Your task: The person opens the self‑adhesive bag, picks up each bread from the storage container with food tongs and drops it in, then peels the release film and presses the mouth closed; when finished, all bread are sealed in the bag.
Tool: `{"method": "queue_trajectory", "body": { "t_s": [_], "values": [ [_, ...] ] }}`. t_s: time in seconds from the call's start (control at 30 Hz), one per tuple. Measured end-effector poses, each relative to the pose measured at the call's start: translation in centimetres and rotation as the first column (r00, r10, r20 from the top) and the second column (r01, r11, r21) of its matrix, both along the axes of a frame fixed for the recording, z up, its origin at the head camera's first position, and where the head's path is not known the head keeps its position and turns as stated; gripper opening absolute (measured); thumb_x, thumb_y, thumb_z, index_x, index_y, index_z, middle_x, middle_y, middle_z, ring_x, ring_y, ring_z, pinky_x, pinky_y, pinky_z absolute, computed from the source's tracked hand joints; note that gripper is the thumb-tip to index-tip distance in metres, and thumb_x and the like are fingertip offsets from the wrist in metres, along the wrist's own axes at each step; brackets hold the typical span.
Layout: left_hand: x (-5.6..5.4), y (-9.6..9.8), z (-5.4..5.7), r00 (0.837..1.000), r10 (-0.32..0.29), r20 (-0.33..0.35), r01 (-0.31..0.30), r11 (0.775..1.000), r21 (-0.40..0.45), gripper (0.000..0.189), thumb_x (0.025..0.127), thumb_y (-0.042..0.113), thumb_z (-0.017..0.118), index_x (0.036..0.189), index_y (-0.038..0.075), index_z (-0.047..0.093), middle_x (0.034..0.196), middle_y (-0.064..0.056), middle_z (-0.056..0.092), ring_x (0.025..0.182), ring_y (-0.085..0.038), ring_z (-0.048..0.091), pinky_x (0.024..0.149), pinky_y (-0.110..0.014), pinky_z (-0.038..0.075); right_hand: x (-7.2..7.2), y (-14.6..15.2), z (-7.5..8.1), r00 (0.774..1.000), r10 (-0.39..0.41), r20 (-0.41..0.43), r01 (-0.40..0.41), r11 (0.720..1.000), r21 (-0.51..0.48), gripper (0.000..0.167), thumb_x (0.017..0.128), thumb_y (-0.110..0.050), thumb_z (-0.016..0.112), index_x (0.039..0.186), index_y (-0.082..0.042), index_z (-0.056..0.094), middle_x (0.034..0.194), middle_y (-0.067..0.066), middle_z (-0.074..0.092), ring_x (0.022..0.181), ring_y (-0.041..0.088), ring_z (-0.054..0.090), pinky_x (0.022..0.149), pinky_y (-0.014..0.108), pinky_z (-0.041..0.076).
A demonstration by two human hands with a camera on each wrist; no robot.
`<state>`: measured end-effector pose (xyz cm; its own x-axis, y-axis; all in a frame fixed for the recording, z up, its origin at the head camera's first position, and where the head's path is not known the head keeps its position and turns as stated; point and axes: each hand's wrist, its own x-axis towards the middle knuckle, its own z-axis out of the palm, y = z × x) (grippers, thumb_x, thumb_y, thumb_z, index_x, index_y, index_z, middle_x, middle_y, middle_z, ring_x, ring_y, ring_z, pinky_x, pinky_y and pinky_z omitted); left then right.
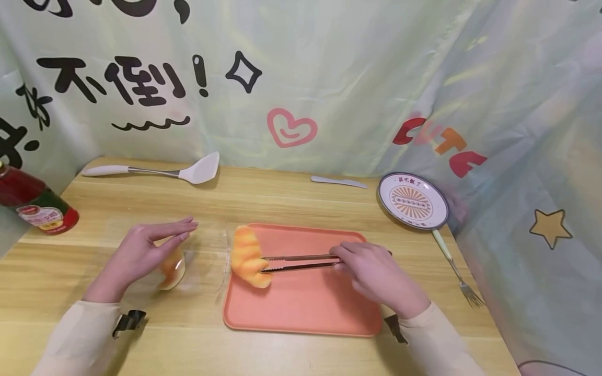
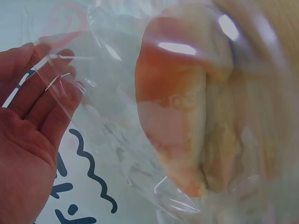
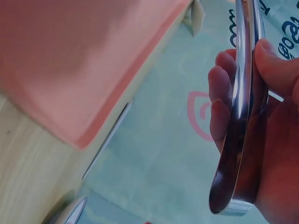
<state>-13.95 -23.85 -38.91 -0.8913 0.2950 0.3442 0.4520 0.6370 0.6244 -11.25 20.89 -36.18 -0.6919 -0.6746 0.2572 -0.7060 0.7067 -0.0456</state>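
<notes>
My right hand (image 1: 376, 269) grips metal tongs (image 1: 305, 265), whose bent end shows close up in the right wrist view. The tips of the tongs reach the right side of an orange-yellow croissant (image 1: 245, 253), which overlaps the left end of a pink tray (image 1: 305, 313). My left hand (image 1: 152, 248) pinches the edge of a clear plastic bag (image 2: 117, 154) between thumb and fingers. Inside the bag lies a brown-and-cream bread roll (image 2: 173, 107), partly behind the left hand in the head view.
A red sauce bottle (image 1: 44, 209) stands at the left edge. Along the back lie a white spatula (image 1: 199, 168) and a pale table knife (image 1: 338, 181). At the right are a patterned plate (image 1: 439, 206) and a green-handled fork (image 1: 451, 256). Printed curtains (image 1: 348, 94) enclose the table.
</notes>
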Motion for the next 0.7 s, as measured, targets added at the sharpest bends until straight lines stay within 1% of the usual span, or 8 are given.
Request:
{"method": "queue_trajectory", "body": {
  "t_s": [0.17, 0.27, 0.4, 0.53, 0.7],
  "values": [
    [0.0, -0.1, -0.2, 1.0, 0.008, -0.006, -0.008, 1.0, 0.008, 0.028, 0.091, 0.014, 0.073, 0.118, 0.017, 0.074, 0.125, -0.002, 0.066, 0.112, 0.0, 0.057, 0.091, -0.005, 0.034, -0.8, -1.1, 0.1, 0.999, 0.044, 0.015, -0.044, 0.999, 0.005, 0.016, 0.091, -0.013, 0.071, 0.105, -0.011, 0.067, 0.088, -0.005, 0.061, 0.078, 0.018, 0.063, 0.059, 0.036, 0.05],
    [0.0, -0.2, -0.3, 1.0, 0.01, -0.009, -0.01, 1.0, 0.006, 0.028, 0.09, 0.013, 0.073, 0.118, 0.018, 0.074, 0.124, -0.002, 0.066, 0.112, 0.0, 0.056, 0.09, -0.005, 0.034, -1.2, -1.7, 0.2, 0.997, 0.07, 0.014, -0.07, 0.998, 0.002, 0.013, 0.091, -0.012, 0.07, 0.104, -0.011, 0.067, 0.086, -0.005, 0.059, 0.074, 0.017, 0.062, 0.058, 0.035, 0.05],
    [0.0, -0.2, -0.2, 1.0, 0.002, -0.011, -0.002, 1.0, 0.004, 0.028, 0.091, 0.013, 0.073, 0.118, 0.018, 0.074, 0.124, -0.003, 0.066, 0.112, 0.001, 0.056, 0.09, -0.005, 0.033, -1.8, -2.5, 0.2, 0.995, 0.1, 0.011, -0.1, 0.995, 0.002, 0.012, 0.092, -0.013, 0.069, 0.104, -0.011, 0.067, 0.087, -0.005, 0.062, 0.071, 0.015, 0.061, 0.057, 0.033, 0.049],
    [0.0, -0.2, -0.2, 1.0, 0.0, -0.009, 0.0, 1.0, 0.004, 0.027, 0.091, 0.014, 0.072, 0.118, 0.017, 0.074, 0.124, -0.004, 0.066, 0.113, 0.001, 0.055, 0.09, -0.005, 0.033, -2.2, -3.1, 0.1, 0.994, 0.11, 0.011, -0.11, 0.994, 0.007, 0.01, 0.093, -0.014, 0.069, 0.102, -0.012, 0.067, 0.086, -0.006, 0.062, 0.068, 0.013, 0.06, 0.057, 0.032, 0.049],
    [-0.1, -0.2, -0.2, 1.0, -0.003, -0.024, 0.003, 1.0, 0.005, 0.028, 0.09, 0.011, 0.073, 0.118, 0.016, 0.074, 0.123, -0.004, 0.067, 0.112, 0.002, 0.055, 0.091, -0.005, 0.033, -2.4, -3.7, 0.1, 0.995, 0.1, 0.025, -0.1, 0.995, 0.012, 0.007, 0.093, -0.014, 0.068, 0.1, -0.014, 0.067, 0.083, -0.009, 0.059, 0.064, 0.011, 0.055, 0.055, 0.031, 0.047]
  ]
}}
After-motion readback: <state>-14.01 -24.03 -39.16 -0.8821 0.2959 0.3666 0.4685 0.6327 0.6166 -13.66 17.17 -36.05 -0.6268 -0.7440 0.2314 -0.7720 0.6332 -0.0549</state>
